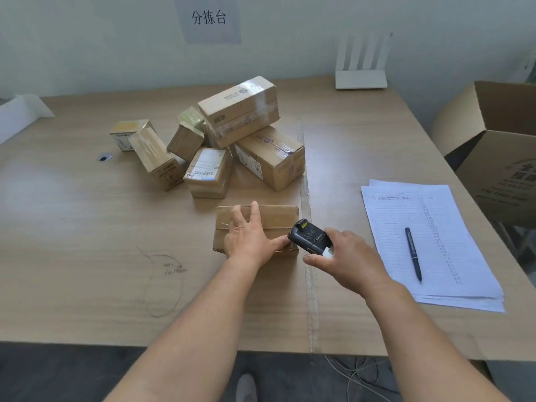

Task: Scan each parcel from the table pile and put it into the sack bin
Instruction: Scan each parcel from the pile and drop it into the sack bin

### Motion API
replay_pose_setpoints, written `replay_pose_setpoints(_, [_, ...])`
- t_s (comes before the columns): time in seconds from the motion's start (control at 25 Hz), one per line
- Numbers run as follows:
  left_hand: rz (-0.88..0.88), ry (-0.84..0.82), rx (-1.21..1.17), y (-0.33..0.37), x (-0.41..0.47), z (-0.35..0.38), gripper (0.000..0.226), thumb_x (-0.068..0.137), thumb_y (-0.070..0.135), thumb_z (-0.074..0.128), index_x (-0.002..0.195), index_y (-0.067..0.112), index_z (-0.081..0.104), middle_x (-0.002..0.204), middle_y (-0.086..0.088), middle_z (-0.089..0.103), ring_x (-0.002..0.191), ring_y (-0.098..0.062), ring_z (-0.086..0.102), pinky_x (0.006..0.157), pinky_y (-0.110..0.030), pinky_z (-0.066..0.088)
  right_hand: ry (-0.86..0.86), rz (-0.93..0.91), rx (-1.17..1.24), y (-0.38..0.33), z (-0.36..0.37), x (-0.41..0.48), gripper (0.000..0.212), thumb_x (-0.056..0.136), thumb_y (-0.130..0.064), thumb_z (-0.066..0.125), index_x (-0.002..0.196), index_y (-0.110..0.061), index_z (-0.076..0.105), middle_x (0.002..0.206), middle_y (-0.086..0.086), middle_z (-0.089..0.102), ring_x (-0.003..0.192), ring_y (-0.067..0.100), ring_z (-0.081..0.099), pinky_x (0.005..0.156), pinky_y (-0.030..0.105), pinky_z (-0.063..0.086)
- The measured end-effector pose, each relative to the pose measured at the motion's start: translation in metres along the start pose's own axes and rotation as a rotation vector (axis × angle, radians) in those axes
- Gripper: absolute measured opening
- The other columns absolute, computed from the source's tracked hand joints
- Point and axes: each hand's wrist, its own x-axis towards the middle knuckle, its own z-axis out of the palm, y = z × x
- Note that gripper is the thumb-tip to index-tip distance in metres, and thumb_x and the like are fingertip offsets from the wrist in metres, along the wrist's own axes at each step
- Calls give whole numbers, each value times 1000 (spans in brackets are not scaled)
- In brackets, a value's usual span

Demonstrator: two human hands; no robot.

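Single view only, worn on the head, standing at the near edge of the desk (87,227). Faces forward and steeply down, toward the far edge and the wall (87,39) behind it. Wide angle: bends the desk edges, takes in floor (58,378) below the near edge and a carton (499,158) past the right edge. Close enough that both forearms fill the lower half, reaching in from the bottom, with both hands (249,239) near the middle. No second view to share ground with.

Soft even daylight, faint shadows under boxes; wide-angle bending at worktop (87,227) edges, slight overall blur.
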Motion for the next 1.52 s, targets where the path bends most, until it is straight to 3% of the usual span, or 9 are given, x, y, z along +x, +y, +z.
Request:
replay_pose_setpoints(0.16, [37, 112, 205, 0, -17, -6, 103, 66, 79, 61, 144, 23, 23, 156, -12, 0, 146, -31, 2, 116, -50, 8, 10, -18, -28, -4, -5, -17, 57, 78, -72, 55, 110, -26, 50, 103, -1, 53, 100, 22, 51, 85, 37, 44])
replay_pose_setpoints(0.28, [123, 16, 361, -16, -20, -1, 75, 84, 49, 60, 144, 20, 26, 160, -12, -7, 146, -33, -18, 112, -64, -9, 37, -16, -39, -13, -14, -22, 55, 80, -71, 55, 111, -26, 50, 103, -1, 52, 99, 21, 50, 83, 36, 43])
replay_pose_setpoints(0.36, [141, -29, 372, -35, -25, 10, 59, 85, 37, 57, 137, 20, 36, 157, -9, 14, 147, -28, 3, 114, -60, 6, 56, -23, -49, -20, -17, -24, 57, 80, -71, 55, 114, -26, 49, 103, -2, 52, 99, 21, 50, 84, 35, 43])
replay_pose_setpoints(0.48, [159, 28, 169, -54, -26, 10, 67, 76, 62, 60, 128, 24, 45, 141, -1, 38, 135, -21, 31, 109, -44, 25, 70, -20, -77, -29, -18, -23, 59, 80, -72, 54, 116, -26, 49, 104, -1, 53, 99, 21, 50, 84, 36, 43])
replay_pose_setpoints(0.68, [31, -283, 24, -77, 6, -13, 135, 59, 77, 69, 154, 25, -11, 162, -7, -10, 149, -26, -9, 117, -51, 6, 68, -11, -84, -40, -11, -20, 58, 79, -73, 55, 114, -27, 50, 105, -2, 54, 100, 20, 50, 87, 37, 44])
replay_pose_setpoints(0.8, [64, -352, 83, -79, 17, -15, 144, 50, 81, 71, 154, 19, -8, 158, -10, 12, 146, -27, 7, 115, -47, 17, 57, -13, -99, -45, -6, -16, 61, 79, -73, 55, 118, -27, 49, 110, -1, 55, 105, 21, 51, 89, 37, 44])
replay_pose_setpoints(1.04, [209, 171, 318, -68, 22, -26, 86, 70, 70, 66, 136, 22, 36, 125, -6, 39, 117, -24, 38, 98, -37, 32, 54, -25, -108, -55, -2, -7, 62, 79, -73, 54, 122, -28, 49, 111, -2, 55, 106, 20, 51, 88, 36, 44])
replay_pose_setpoints(1.16, [284, 35, 193, -61, 19, -27, 64, 71, 61, 69, 119, 26, 46, 121, -5, 39, 116, -23, 39, 99, -37, 35, 52, -33, -118, -56, 1, -5, 63, 79, -74, 53, 121, -28, 49, 110, -2, 54, 105, 20, 51, 87, 36, 44])
replay_pose_setpoints(1.52, [117, -351, 80, -42, 30, -37, 100, 59, 53, 82, 136, 21, 28, 133, -11, 40, 121, -31, 49, 97, -45, 46, 22, -18, -121, -45, -1, -14, 63, 78, -78, 49, 116, -28, 51, 106, -3, 55, 101, 19, 51, 80, 32, 41])
